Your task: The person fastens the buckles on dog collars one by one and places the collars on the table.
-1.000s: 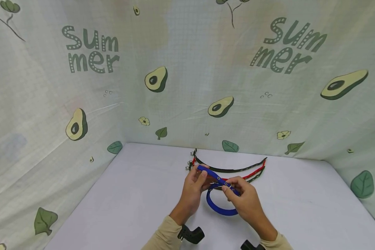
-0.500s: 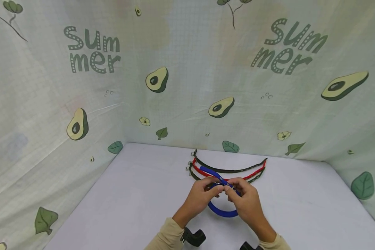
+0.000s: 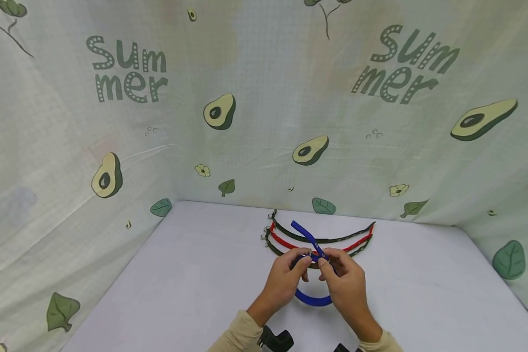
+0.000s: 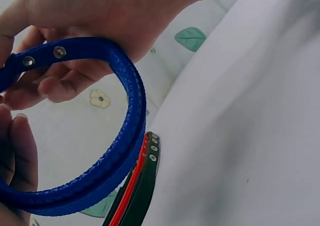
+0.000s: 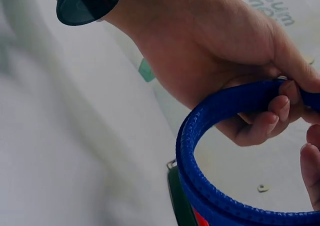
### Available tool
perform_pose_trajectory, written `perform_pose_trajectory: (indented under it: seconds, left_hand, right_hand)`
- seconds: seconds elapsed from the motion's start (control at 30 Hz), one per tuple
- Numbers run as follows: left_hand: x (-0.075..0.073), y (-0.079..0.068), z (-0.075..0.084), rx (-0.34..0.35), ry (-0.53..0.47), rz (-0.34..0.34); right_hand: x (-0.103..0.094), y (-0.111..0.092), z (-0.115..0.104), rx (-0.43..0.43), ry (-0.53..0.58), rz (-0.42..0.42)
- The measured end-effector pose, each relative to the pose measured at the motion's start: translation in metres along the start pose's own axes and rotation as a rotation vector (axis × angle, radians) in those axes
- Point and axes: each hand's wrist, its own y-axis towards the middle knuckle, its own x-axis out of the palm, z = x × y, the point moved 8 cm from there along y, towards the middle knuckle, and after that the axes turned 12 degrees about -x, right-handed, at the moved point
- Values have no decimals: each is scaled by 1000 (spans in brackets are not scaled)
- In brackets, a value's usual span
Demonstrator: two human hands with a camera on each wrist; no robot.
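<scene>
Moving in from the tip (image 3: 296, 226) of the looped, textured blue strap (image 3: 313, 300), the left hand (image 3: 283, 278) is pinching it beside the right hand (image 3: 345, 283), also gripping; both are now working its overlap (image 3: 319, 251) above the white counter (image 3: 193, 274).

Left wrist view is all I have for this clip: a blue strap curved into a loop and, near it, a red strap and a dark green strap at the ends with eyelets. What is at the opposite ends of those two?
Observer: In the head view, metal fittings show where the red strap and dark green strap end on the left.
Reviewer: The blue strap leaves my frame. Where does it finish?
Observer: Its free end sticks out past the left hand and right hand, toward the printed sheet.
Reviewer: I see little of the right hand. What is it doing?
Observer: In the right wrist view, its curled fingers hold the blue strap.
</scene>
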Motion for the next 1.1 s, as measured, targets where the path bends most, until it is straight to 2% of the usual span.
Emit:
perform_pose_trajectory:
  seconds: [0.13, 0.33, 0.53, 0.73, 0.93, 1.1]
  left_hand:
    - [3, -2, 1, 39, -9, -1]
    - [9, -3, 2, 55, -32, -10]
    - [11, -2, 2, 34, -24, -20]
    - [11, -3, -2, 4, -43, -42]
    - [11, -2, -4, -10, -57, -47]
    - [7, -3, 1, 18, -43, -22]
  right_hand:
    - [-2, 0, -5, -42, 9, 32]
    - [-4, 0, -9, -66, 13, 57]
    - [-5, 0, -12, -91, 12, 54]
    - [-6, 1, -11, -63, 32, 58]
    - [-10, 2, -7, -59, -45, 82]
    - [-11, 4, -12, -116, -106, 58]
